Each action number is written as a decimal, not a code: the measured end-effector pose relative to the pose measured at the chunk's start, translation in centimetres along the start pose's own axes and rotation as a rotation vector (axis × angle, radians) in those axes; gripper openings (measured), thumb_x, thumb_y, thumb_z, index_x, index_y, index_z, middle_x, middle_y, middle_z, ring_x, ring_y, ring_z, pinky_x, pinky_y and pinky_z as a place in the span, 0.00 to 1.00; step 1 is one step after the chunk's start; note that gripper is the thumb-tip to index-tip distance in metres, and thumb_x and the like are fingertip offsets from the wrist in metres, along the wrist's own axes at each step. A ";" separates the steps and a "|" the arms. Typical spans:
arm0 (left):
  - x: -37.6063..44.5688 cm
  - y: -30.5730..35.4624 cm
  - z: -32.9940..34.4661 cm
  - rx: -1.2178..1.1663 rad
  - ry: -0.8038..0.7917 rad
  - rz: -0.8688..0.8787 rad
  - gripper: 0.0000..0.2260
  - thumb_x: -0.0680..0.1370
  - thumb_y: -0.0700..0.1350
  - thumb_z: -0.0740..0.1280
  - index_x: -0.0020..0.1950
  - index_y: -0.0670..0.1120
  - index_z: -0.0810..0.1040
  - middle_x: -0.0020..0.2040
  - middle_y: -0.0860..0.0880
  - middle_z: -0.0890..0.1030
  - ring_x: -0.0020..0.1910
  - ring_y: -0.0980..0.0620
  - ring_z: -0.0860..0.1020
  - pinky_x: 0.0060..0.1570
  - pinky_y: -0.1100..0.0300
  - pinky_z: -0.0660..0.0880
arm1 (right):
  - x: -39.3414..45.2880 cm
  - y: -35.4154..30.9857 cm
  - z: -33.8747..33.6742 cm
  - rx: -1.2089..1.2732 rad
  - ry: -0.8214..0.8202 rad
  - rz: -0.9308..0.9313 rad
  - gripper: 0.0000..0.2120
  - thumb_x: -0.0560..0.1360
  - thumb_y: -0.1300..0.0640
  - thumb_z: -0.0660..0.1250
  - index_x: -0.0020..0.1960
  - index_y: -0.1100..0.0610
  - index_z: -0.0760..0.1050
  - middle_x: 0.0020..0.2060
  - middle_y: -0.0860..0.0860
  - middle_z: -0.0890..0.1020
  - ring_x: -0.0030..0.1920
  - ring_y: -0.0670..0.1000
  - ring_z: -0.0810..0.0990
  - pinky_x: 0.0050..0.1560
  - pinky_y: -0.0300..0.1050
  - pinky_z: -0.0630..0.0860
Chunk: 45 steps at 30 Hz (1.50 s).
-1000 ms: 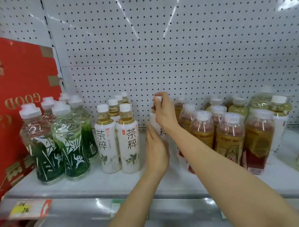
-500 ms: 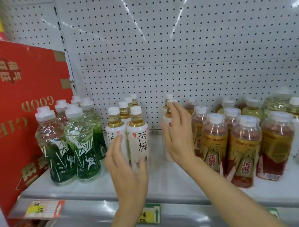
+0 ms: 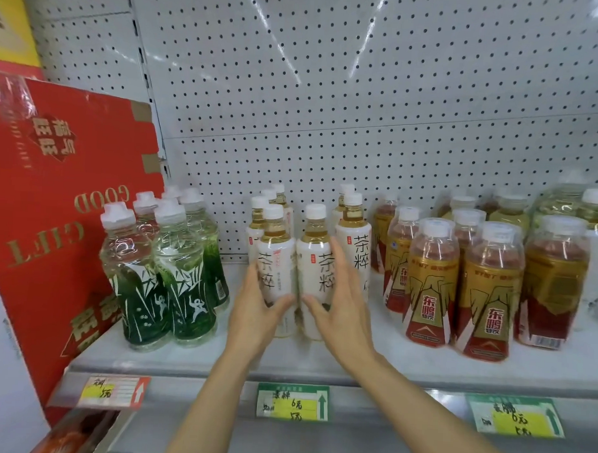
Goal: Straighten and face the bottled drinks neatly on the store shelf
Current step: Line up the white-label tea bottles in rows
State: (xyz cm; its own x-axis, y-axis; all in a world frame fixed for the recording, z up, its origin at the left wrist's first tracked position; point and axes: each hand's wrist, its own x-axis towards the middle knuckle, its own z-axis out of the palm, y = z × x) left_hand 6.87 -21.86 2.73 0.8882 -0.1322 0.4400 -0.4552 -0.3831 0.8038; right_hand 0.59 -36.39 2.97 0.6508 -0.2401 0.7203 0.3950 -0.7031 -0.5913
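Two white tea bottles with black characters stand side by side at the shelf front, the left one [image 3: 275,259] and the right one [image 3: 315,261]. My left hand [image 3: 254,315] presses the left bottle's outer side, thumb across its front. On the right bottle's outer side lies my right hand [image 3: 340,307], fingers straight up along it and thumb in front. The two hands bracket the pair between them. A third white tea bottle [image 3: 354,249] stands just right of them, with more of the same behind.
Green bamboo-print water bottles [image 3: 158,275] stand at the left, beside a red gift box [image 3: 52,198]. Red-and-gold energy drink bottles [image 3: 428,283] fill the right. Price tags [image 3: 291,402] hang on the shelf's front rail [image 3: 404,371]. White pegboard [image 3: 330,108] backs the shelf.
Both hands left the rear bottle and moved left and forward. They now close in on the two front white tea bottles from either side. The camera has come closer.
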 end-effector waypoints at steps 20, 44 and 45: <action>5.2 3.9 4.4 0.108 0.560 0.144 0.41 0.71 0.46 0.78 0.78 0.45 0.60 0.74 0.42 0.66 0.73 0.43 0.62 0.72 0.50 0.60 | -0.4 2.8 -3.6 -0.272 0.074 0.065 0.53 0.72 0.49 0.74 0.77 0.36 0.35 0.66 0.48 0.70 0.48 0.47 0.78 0.34 0.42 0.76; 11.3 0.0 4.6 -0.607 0.142 -0.302 0.47 0.65 0.84 0.47 0.79 0.61 0.59 0.79 0.52 0.64 0.77 0.48 0.64 0.73 0.38 0.61 | 0.8 3.5 -3.2 -0.251 0.054 0.093 0.54 0.72 0.49 0.74 0.75 0.32 0.32 0.68 0.51 0.69 0.51 0.49 0.79 0.39 0.44 0.77; 12.2 -1.2 5.0 -0.628 0.064 -0.322 0.48 0.63 0.85 0.47 0.77 0.62 0.63 0.77 0.51 0.68 0.75 0.46 0.68 0.72 0.36 0.63 | 0.8 3.5 -3.3 -0.248 0.048 0.097 0.54 0.72 0.49 0.74 0.74 0.32 0.32 0.68 0.51 0.69 0.50 0.49 0.79 0.39 0.45 0.77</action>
State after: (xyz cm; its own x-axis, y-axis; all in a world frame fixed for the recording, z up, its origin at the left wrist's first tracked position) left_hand 18.59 -27.61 5.08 0.9882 -0.0395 0.1483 -0.1370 0.2078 0.9685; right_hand 0.39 -41.22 2.69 0.6440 -0.3417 0.6844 0.1576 -0.8162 -0.5559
